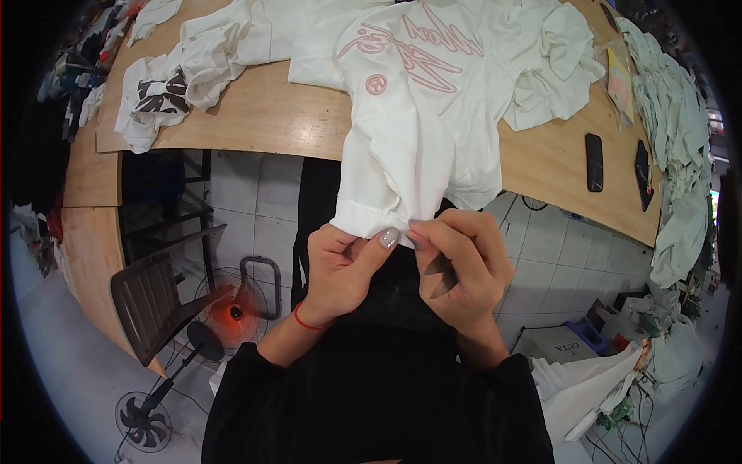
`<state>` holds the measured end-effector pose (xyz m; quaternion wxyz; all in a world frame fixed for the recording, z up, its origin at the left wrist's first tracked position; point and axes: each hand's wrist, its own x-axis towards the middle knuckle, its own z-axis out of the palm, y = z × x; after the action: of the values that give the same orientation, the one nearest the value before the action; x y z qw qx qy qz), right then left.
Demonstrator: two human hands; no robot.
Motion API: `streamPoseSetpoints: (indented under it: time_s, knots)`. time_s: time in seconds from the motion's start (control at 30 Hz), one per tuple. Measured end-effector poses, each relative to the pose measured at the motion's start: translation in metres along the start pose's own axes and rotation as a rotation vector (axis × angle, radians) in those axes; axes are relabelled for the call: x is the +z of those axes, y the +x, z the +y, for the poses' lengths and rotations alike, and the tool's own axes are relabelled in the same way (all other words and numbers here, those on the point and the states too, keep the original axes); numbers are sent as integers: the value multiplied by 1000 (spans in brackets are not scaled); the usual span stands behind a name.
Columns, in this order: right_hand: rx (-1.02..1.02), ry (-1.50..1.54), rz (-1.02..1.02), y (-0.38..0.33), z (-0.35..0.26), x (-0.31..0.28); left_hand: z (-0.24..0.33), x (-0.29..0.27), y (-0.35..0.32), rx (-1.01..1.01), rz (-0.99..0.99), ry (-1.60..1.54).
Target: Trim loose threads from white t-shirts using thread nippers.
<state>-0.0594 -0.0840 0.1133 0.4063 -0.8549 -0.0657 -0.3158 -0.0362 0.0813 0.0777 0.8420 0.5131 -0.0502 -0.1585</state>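
Note:
A white sweatshirt (433,124) with pink outline lettering lies over the table's front edge, and one sleeve hangs toward me. My left hand (344,267) is closed on the sleeve's gathered end, its thumb on top. Close beside it, my right hand (468,267) pinches the same edge between thumb and fingertips. Thread snips (442,283) are tucked in the right palm, with their two dark pointed blades showing apart; their handles are hidden by the fingers.
The wooden table (263,116) curves around me, carrying more white garments (549,62) and a black phone (593,162). A chair (147,309) and floor fans (147,421) stand at left. Piled pale garments (665,139) hang at right, above a grey box (556,344).

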Motion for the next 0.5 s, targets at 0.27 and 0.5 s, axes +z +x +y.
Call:
streamPoseSetpoints:
  time_s: [0.27, 0.5]
  knots:
    - [126, 106, 19, -3, -2, -8, 7, 9, -3, 5, -76, 150]
    - [439, 337, 45, -17, 0, -25, 2, -1, 3, -55, 78, -13]
